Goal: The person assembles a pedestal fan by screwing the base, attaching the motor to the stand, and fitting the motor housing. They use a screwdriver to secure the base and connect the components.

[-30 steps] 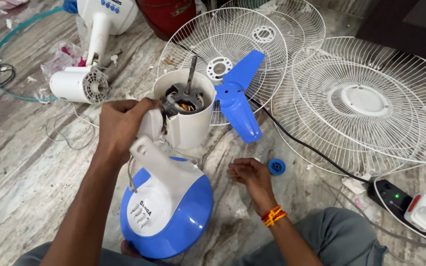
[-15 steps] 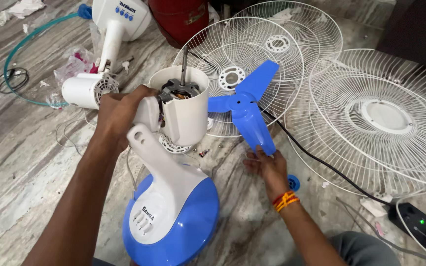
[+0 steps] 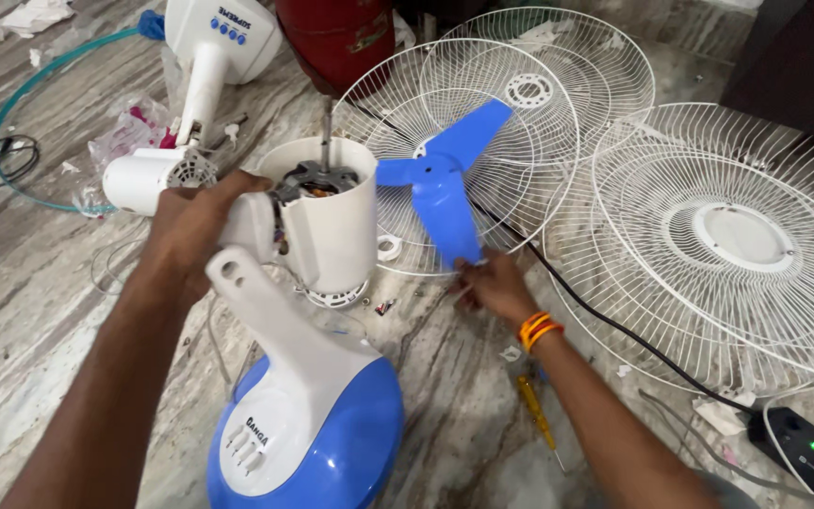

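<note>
Marble floor, grey and streaked, fills the view, and it is busy with fan parts. We look down and see our left hand (image 3: 195, 221) wrapped around the back of the white motor housing (image 3: 327, 221), fingers curled tight on its rear side. That housing stands tilted on the neck of a table fan, its open front facing up, so the dark motor core (image 3: 317, 177) and the metal shaft (image 3: 327, 127) are on show. Below it the white neck runs down to the blue-and-white base (image 3: 317, 438), which sits on the floor close to us.

Over on the other side, our right hand (image 3: 490, 283) is down at the tip of the blue fan blade (image 3: 440, 179), fingers drawn together on the lower blade's end; whether they grip it or just touch it, we cannot tell. An orange thread band circles that wrist. The blade lies on a white wire grille (image 3: 539, 132), with a second, larger grille (image 3: 784, 254) well to the right.

A black cable (image 3: 605, 320) snakes past the right forearm toward a power strip (image 3: 798, 443). A yellow-handled screwdriver (image 3: 534, 410) lies just beside that arm. Top left, another white fan (image 3: 209, 66) lies on the floor near a teal hose (image 3: 11, 113).
</note>
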